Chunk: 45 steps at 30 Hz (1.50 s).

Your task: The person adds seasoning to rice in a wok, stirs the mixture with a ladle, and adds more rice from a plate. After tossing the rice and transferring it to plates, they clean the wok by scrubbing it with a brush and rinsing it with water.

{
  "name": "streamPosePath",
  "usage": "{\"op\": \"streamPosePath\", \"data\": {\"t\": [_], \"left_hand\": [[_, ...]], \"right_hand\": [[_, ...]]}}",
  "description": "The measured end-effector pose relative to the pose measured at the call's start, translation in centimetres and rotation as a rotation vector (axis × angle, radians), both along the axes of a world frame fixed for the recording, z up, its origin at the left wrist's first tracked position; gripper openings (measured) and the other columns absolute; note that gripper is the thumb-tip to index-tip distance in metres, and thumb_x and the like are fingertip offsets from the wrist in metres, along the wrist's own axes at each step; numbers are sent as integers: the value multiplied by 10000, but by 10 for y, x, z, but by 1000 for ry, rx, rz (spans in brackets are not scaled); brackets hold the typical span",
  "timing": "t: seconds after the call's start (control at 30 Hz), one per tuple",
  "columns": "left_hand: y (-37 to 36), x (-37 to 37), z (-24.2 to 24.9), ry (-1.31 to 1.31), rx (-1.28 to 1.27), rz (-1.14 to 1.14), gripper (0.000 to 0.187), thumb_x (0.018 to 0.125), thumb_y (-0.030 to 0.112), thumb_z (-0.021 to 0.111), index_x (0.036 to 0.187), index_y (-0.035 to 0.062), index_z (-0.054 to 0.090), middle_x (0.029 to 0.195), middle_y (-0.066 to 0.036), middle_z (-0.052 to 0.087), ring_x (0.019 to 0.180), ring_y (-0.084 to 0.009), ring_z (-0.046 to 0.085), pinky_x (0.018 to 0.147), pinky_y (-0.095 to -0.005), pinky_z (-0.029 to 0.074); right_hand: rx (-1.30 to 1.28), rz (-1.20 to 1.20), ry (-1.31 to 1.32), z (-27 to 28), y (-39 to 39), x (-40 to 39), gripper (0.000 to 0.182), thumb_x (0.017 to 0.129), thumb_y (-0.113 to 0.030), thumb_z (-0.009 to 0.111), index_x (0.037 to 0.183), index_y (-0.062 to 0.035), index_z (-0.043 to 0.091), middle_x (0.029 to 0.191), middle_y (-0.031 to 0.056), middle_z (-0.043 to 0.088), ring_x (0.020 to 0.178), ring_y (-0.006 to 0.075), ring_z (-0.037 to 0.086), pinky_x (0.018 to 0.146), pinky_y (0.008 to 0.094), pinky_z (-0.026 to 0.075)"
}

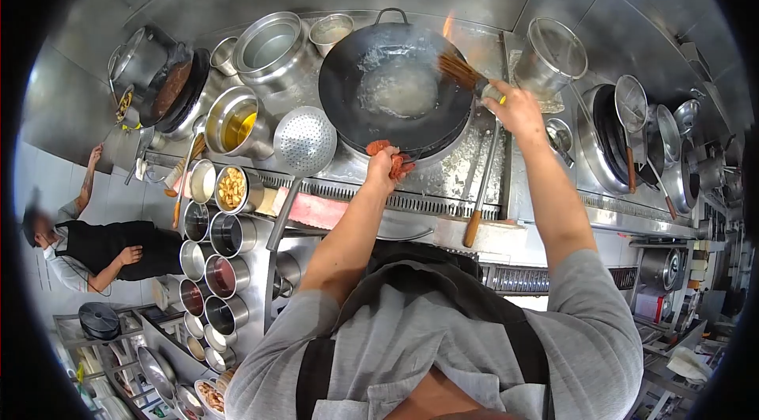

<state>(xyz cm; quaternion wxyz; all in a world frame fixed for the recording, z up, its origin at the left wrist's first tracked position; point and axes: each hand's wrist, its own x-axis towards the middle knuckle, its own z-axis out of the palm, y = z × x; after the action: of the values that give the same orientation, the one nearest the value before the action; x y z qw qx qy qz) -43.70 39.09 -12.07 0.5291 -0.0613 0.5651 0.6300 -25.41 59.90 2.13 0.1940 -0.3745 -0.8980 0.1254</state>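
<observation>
A large black wok (341,96) sits on the burner, with whitish, cloudy water pooled in its bottom. At its near rim my left hand (381,170) is closed on a bunched red cloth (402,166), pressed against the wok's edge; a handle under it cannot be seen. My right hand (518,111) grips the handle end of a bamboo wok brush (458,70), whose bristles hang over the wok's right rim. Behind that rim rises a small orange flame (447,27). Left of the wok rests a perforated strainer (305,141), its long handle pointing toward me.
A pot with yellow oil (239,129) and a larger pot (273,44) stand left. Several metal containers (225,275) line the lower left. A ladle with a wooden handle (473,226) lies right of the wok. Another person (107,250) stands at far left near a second wok.
</observation>
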Motion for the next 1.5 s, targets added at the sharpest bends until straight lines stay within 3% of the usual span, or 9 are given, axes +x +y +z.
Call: {"op": "streamPosePath", "data": {"t": [0.03,0.27,0.43,0.7,0.93,1.03,1.2,1.33,1.5], "left_hand": [[-1,-8,-2,-121,29,3,357,912,270,519,1235,229,371,910,-102,609,700,-363,684,476,-350,416],[-21,-28,1,79,-46,-23,264,963,307,414,1222,259,433,921,-53,619,775,-406,686,554,-396,439],[-11,-24,-18,35,-53,-169,284,925,278,441,1018,55,590,917,-96,694,666,-209,637,639,-364,470],[1,-5,-19,-58,74,76,189,876,102,448,1063,85,474,936,-143,654,791,-285,661,629,-383,507],[-10,-11,-20,39,37,117,148,868,105,486,1011,69,495,882,-102,634,762,-216,665,527,-320,524],[-15,-13,-16,49,75,122,123,859,97,494,973,53,509,855,-95,628,714,-222,669,489,-315,527],[-17,-21,-15,61,67,68,126,859,104,494,966,42,516,850,-121,649,679,-256,676,457,-310,514],[-16,-31,-12,-2,92,-65,173,873,128,474,1001,33,542,882,-155,677,688,-280,681,450,-305,497],[-38,-34,14,69,61,11,182,865,117,463,994,28,556,893,-150,684,696,-250,683,423,-257,441]], "right_hand": [[-52,-15,9,2,-13,3,429,755,-314,672,1156,-163,652,933,201,673,906,372,635,831,435,501],[-217,20,-89,-48,-36,35,435,747,-339,681,1150,-175,660,1006,171,673,965,356,626,874,426,483],[-185,1,-34,-36,-47,46,426,749,-334,685,1138,-163,663,976,182,674,947,359,628,857,433,485],[-225,223,124,-8,-82,-28,417,754,-343,691,1124,-151,665,961,163,680,918,347,639,849,420,492],[-142,212,-360,-74,-76,-122,437,748,-368,686,1125,-148,665,1026,164,670,956,341,636,880,396,487],[-149,246,-45,-75,-59,-97,396,762,-351,659,1093,-134,675,1010,143,679,967,339,632,870,419,487],[-189,48,-325,-26,-45,-11,445,759,-406,642,1144,-184,666,1053,147,671,993,325,626,890,416,479],[-112,-124,-64,-6,-29,27,457,756,-382,660,1148,-148,664,1035,190,665,960,349,634,877,416,482],[-443,-73,120,-24,-61,50,477,753,-342,724,1176,-136,648,1088,174,665,1031,322,633,917,365,470]]}}
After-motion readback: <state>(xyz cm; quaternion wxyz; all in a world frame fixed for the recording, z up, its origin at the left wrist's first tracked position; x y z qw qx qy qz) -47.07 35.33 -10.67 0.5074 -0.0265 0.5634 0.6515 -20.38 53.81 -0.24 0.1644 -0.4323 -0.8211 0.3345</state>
